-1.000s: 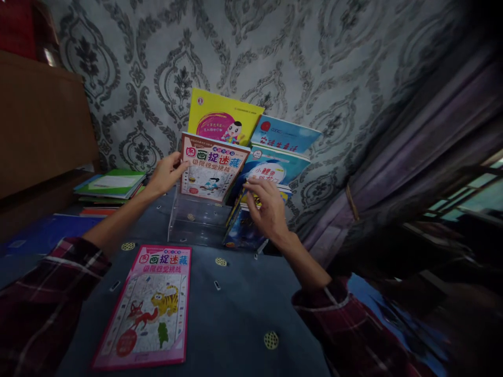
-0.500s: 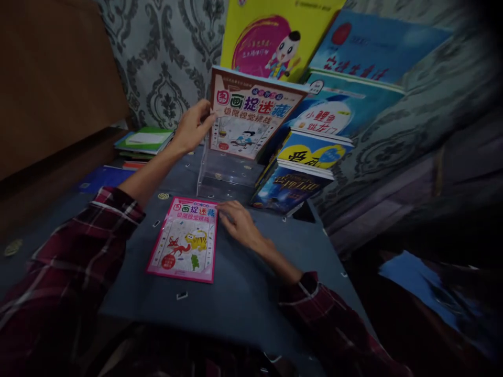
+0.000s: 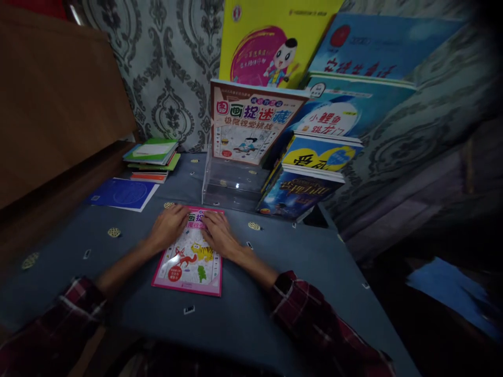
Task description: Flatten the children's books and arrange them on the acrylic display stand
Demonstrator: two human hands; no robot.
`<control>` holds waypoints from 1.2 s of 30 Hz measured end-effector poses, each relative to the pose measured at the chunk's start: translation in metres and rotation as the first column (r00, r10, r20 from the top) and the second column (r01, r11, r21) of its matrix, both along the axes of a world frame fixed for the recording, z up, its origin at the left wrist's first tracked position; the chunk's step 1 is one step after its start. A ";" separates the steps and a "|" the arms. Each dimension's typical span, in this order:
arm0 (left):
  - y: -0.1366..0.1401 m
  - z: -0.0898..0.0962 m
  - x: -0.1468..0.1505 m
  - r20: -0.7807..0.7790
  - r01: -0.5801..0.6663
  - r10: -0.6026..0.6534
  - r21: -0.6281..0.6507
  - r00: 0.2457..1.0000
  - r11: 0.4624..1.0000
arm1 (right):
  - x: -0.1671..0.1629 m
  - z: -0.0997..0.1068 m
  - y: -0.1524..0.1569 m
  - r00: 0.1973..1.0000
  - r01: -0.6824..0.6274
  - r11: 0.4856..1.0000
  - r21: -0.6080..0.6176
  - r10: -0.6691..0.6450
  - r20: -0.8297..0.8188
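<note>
A pink-bordered picture book (image 3: 198, 272) with a fox and a tiger on its cover lies flat on the table. My left hand (image 3: 170, 229) rests over its upper left edge, fingertips on the cover near the title. On the upper right part lies my right hand (image 3: 220, 234), fingers stretched towards the top edge. Both hands partly hide the title, and neither visibly lifts the book. Behind them, a brown-bordered picture book (image 3: 247, 128) leans upright in a clear stepped display stand (image 3: 231, 196).
Right of it stand a dark blue book (image 3: 293, 196), a yellow-and-blue book (image 3: 314, 154), a teal book (image 3: 346, 107) and a blue book (image 3: 377, 44). A tall yellow book (image 3: 255, 21) rises behind. At left are stacked booklets (image 3: 153, 152) and a blue booklet (image 3: 126, 192).
My left hand has let go of the brown-bordered book in the stand and come down onto the pink one. My right hand has slid from beside the pink book onto its cover.
</note>
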State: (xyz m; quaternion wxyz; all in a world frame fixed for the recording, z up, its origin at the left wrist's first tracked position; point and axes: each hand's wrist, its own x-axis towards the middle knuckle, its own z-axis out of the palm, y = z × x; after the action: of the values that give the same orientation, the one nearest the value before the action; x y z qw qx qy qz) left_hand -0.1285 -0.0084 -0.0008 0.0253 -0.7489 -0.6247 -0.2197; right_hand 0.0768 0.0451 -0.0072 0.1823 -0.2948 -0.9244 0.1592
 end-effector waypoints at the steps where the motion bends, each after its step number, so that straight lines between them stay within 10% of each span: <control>1: -0.002 -0.008 -0.001 -0.021 -0.026 0.026 0.003 0.999 1.000 | -0.004 0.000 0.000 1.000 -0.005 1.000 0.003 0.005 0.007; 12: 0.003 -0.047 -0.002 -0.157 -0.068 0.066 -0.006 0.985 0.998 | -0.032 -0.008 0.000 0.999 -0.004 1.000 0.002 0.003 0.045; 36: 0.001 -0.044 -0.002 -0.183 -0.032 0.041 0.050 0.982 0.998 | -0.016 -0.014 -0.003 0.983 0.182 0.983 -0.011 -0.182 0.027</control>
State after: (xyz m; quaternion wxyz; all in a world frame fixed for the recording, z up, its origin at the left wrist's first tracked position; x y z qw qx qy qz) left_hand -0.1310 -0.0078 -0.0444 0.1042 -0.7536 -0.6280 -0.1636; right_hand 0.0610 0.0424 -0.0210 0.1820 -0.3812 -0.8948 0.1443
